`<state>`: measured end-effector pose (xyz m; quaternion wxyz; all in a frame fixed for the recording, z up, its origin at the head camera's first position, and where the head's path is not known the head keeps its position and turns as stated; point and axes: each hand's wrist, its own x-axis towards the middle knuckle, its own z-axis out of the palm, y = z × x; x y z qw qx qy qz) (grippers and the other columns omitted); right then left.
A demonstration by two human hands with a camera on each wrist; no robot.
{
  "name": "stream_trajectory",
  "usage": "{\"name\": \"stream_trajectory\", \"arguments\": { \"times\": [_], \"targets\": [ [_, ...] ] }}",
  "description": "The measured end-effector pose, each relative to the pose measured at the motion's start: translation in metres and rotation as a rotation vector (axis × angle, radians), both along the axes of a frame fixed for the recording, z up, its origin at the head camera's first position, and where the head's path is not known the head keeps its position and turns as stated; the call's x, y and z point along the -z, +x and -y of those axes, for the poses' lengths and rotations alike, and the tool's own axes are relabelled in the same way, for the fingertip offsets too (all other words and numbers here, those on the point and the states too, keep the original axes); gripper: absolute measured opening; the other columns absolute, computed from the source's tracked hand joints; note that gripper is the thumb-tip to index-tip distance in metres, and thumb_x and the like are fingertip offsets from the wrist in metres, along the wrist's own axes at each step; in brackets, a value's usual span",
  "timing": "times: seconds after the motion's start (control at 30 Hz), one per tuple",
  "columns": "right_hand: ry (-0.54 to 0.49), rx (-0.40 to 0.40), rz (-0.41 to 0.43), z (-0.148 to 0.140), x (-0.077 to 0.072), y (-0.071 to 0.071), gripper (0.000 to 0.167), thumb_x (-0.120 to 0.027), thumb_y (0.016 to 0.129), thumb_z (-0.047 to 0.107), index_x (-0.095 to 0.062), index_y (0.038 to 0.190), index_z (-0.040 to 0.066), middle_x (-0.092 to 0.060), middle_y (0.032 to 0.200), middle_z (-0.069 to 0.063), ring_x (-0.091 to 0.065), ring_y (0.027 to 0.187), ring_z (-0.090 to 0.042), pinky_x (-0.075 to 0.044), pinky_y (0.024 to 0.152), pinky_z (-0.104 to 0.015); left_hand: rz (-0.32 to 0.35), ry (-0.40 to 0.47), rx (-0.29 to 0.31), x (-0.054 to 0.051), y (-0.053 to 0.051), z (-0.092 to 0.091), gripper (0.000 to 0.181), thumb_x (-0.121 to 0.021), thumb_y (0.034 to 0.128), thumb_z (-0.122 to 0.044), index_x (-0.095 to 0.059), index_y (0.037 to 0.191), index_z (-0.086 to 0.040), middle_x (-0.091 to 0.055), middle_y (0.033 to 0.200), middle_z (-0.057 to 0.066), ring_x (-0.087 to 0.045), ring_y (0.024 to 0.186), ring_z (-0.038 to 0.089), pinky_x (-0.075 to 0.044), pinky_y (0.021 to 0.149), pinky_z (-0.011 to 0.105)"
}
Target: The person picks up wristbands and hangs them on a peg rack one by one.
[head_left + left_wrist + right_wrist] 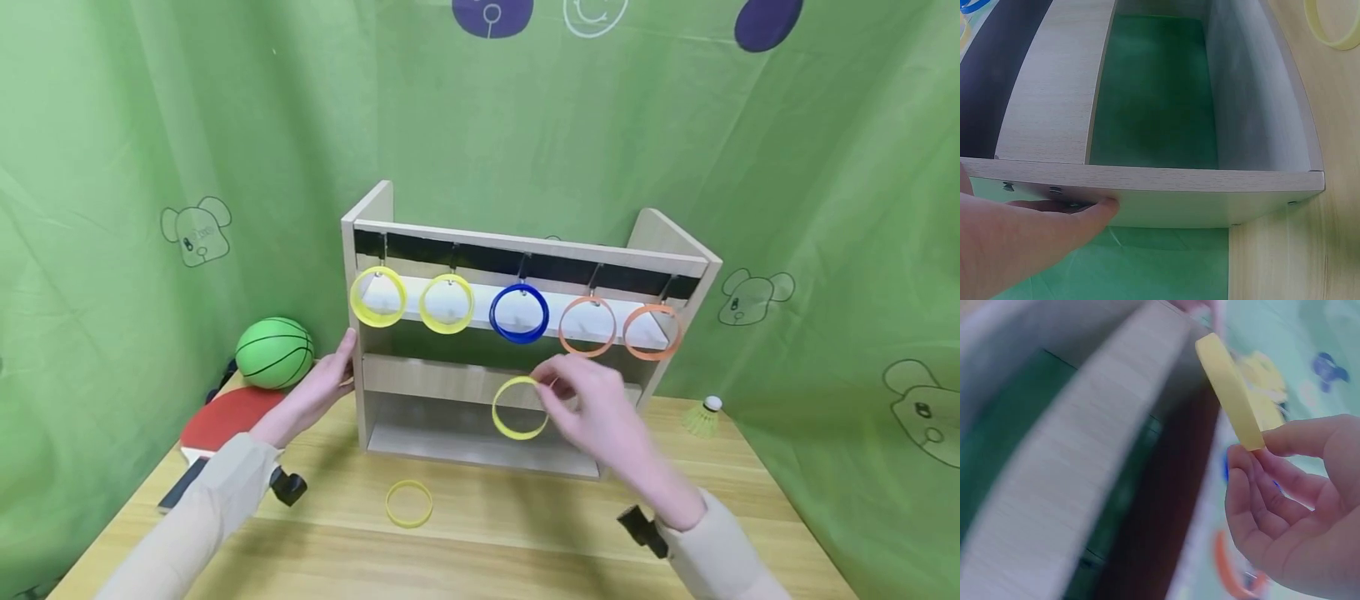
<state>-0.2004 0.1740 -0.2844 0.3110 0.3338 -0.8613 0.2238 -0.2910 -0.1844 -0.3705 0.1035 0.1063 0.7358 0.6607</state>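
Note:
My right hand (pixel 592 400) pinches a yellow ring (pixel 517 434) by its right edge, between thumb and fingertips, in front of the wooden rack's middle board (pixel 435 380). The right wrist view shows the same ring (pixel 1229 390) nearly edge-on. Against the outer face of the rack's left side panel (pixel 1160 179) my left hand (pixel 1029 240) rests its fingers. From the rack's hooks hang yellow rings (pixel 447 329) at the left, a blue ring (pixel 521 337) in the middle and orange rings (pixel 651 356) at the right. Another yellow ring (pixel 408 525) lies on the table.
On the left stand a green ball (pixel 274 353), a red paddle (pixel 232 419) and a dark flat object (pixel 182 486) partly behind my left sleeve. A shuttlecock (pixel 703 418) sits at the table's right. Green curtains (pixel 825 167) surround the wooden table (pixel 360 558).

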Motion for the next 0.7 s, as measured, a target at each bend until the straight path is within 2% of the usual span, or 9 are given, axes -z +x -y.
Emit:
{"name": "stream_trajectory", "arguments": {
  "times": [0.03,0.17,0.27,0.33,0.5,0.7],
  "targets": [
    [-0.008,0.003,-0.032,-0.003,-0.008,0.002,0.015,-0.074,0.078,-0.007,-0.07,0.088,0.004,-0.072,0.081,-0.002,-0.065,0.069,-0.009,-0.06,0.062,-0.021,-0.001,-0.002,0.001,0.0,0.0,0.0,0.095,-0.014,0.0974,-0.071,-0.002,0.158,0.001,-0.003,0.165,0.027,-0.007,0.154,0.041,-0.014,0.127,0.055],
    [-0.037,0.039,-0.115,-0.013,-0.039,0.009,0.014,-0.074,0.08,-0.006,-0.071,0.09,0.003,-0.073,0.082,-0.005,-0.065,0.068,-0.01,-0.055,0.063,-0.01,0.0,0.0,0.003,-0.001,0.0,0.0,0.095,-0.015,0.0972,-0.072,-0.002,0.158,0.0,-0.003,0.165,0.027,-0.007,0.154,0.041,-0.014,0.127,0.054],
    [-0.054,0.067,-0.156,-0.022,-0.058,0.009,0.011,-0.072,0.083,-0.005,-0.072,0.092,0.002,-0.074,0.084,-0.007,-0.065,0.067,-0.012,-0.049,0.063,-0.002,-0.003,0.008,0.008,0.0,0.001,0.0,0.094,-0.014,0.0976,-0.071,-0.002,0.158,0.0,-0.003,0.165,0.026,-0.006,0.155,0.041,-0.013,0.127,0.055],
    [-0.061,0.09,-0.176,-0.027,-0.068,0.006,0.01,-0.07,0.085,-0.004,-0.072,0.092,0.003,-0.074,0.084,-0.007,-0.065,0.067,-0.013,-0.048,0.063,-0.001,-0.006,0.012,0.012,0.0,0.002,0.001,0.093,-0.014,0.098,-0.07,-0.002,0.158,0.0,-0.003,0.165,0.026,-0.005,0.155,0.041,-0.012,0.128,0.055],
    [-0.06,0.151,-0.186,-0.038,-0.081,-0.009,0.008,-0.068,0.087,-0.001,-0.072,0.093,0.003,-0.073,0.081,-0.007,-0.066,0.068,-0.016,-0.045,0.064,-0.002,-0.012,0.011,0.011,0.0,0.002,0.001,0.093,-0.014,0.0982,-0.07,-0.002,0.158,0.0,-0.004,0.165,0.026,-0.006,0.155,0.041,-0.012,0.127,0.055],
    [-0.017,0.19,-0.094,-0.048,-0.081,-0.025,0.005,-0.068,0.089,0.003,-0.071,0.093,0.004,-0.071,0.082,-0.008,-0.063,0.071,-0.016,-0.049,0.063,-0.01,-0.013,0.014,0.015,0.0,0.001,0.0,0.094,-0.014,0.0978,-0.071,-0.001,0.158,0.0,-0.004,0.165,0.026,-0.006,0.154,0.041,-0.013,0.127,0.056]
  ]
}}
